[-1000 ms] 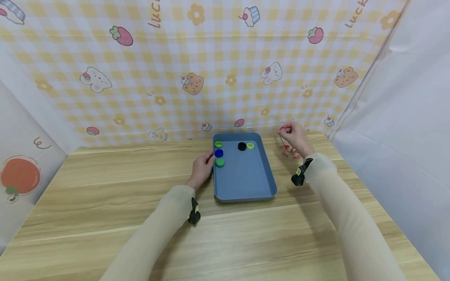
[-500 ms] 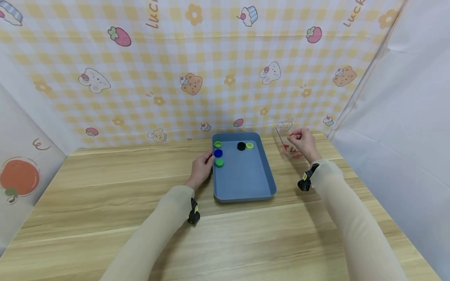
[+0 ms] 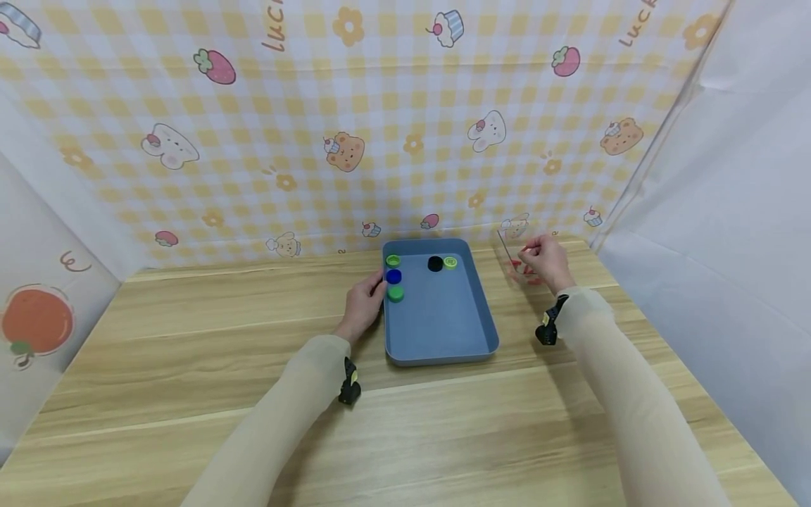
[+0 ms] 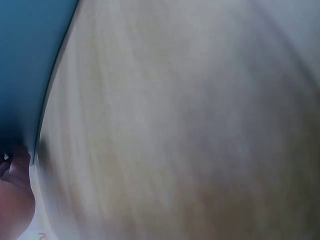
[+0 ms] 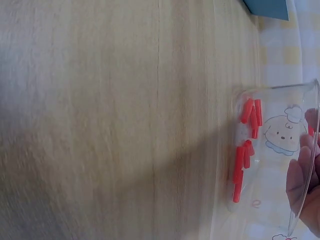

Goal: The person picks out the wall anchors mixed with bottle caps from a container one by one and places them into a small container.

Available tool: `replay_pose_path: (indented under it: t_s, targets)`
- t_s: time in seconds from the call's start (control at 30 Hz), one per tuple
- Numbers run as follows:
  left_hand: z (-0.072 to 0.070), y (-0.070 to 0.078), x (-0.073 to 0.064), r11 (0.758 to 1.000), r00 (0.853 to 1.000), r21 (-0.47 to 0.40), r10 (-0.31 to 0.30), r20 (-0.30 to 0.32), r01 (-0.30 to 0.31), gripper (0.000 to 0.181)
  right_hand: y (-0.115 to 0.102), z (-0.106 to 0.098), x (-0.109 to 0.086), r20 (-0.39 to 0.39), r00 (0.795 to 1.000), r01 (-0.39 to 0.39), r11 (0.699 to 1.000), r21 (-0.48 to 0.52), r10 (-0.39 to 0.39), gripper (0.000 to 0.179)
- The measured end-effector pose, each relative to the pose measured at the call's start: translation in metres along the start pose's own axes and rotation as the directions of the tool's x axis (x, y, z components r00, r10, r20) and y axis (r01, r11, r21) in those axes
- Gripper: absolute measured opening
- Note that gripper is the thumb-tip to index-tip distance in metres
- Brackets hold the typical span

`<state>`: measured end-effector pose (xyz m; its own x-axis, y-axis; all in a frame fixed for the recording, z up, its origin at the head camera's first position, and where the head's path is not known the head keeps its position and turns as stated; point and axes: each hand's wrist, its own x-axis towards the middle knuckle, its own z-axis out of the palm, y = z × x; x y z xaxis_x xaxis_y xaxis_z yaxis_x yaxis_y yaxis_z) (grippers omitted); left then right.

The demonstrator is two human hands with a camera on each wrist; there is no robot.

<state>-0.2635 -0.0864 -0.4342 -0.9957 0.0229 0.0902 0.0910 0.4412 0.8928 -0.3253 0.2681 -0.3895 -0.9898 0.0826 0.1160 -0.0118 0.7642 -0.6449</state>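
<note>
My left hand (image 3: 363, 308) holds the left wall of a blue-grey rectangular tray (image 3: 441, 360); the left wrist view shows fingers against the tray's side (image 4: 35, 60). Inside lie a light green bottle cap (image 3: 393, 260), a blue cap (image 3: 394, 277), a green cap (image 3: 395, 293), a black cap (image 3: 435, 263) and a yellow-green cap (image 3: 450, 263). At the right, my right hand (image 3: 548, 262) is at the mouth of a clear container (image 5: 272, 95). Its fingertips pinch a short red stick (image 5: 310, 131). Several more red sticks (image 5: 239, 165) lie on the container's bottom.
Everything stands on a wood-grain table (image 3: 209, 345). Behind tray and container rises a yellow checked cloth (image 3: 253, 176) with cartoon prints. White cloth (image 3: 728, 211) hangs along the right side.
My right hand has moved right and down from the clear container's upper left, with the red stick still between its fingertips. The left hand and the tray stay put.
</note>
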Motion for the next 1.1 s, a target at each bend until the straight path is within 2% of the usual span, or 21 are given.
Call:
replay_pose_path:
  t_s: [0.2,0.43,0.53,0.77,0.93,1.1]
  targets:
    - [0.0,0.0,0.0,1.0,1.0,0.0,0.002,-0.003,-0.002,0.041,-0.002,0.004,0.0,-0.002,1.0,-0.004,1.0,-0.005,0.004,0.018]
    - [-0.001,0.0,-0.001,1.0,1.0,0.004,0.011,0.003,-0.011,0.041,-0.001,0.006,-0.002,0.034,0.998,-0.064,0.995,0.076,0.061,0.02]
    - [-0.001,0.0,-0.001,1.0,1.0,0.007,0.01,0.006,-0.01,0.042,0.0,0.007,-0.002,0.032,0.998,-0.061,0.996,0.07,0.059,0.022]
    - [-0.001,-0.002,0.0,1.0,1.0,0.017,0.015,0.014,-0.015,0.042,-0.002,0.005,-0.002,-0.069,0.998,0.007,1.0,-0.022,-0.009,0.023]
    - [-0.005,-0.001,0.003,0.999,1.0,0.033,-0.005,0.025,0.005,0.043,-0.008,0.004,-0.007,-0.115,0.993,0.035,0.999,0.005,-0.034,0.022]
    - [-0.012,0.004,0.008,0.998,0.999,0.063,0.003,0.033,-0.005,0.045,-0.021,0.007,-0.018,-0.155,0.984,0.101,0.993,0.059,-0.091,0.019]
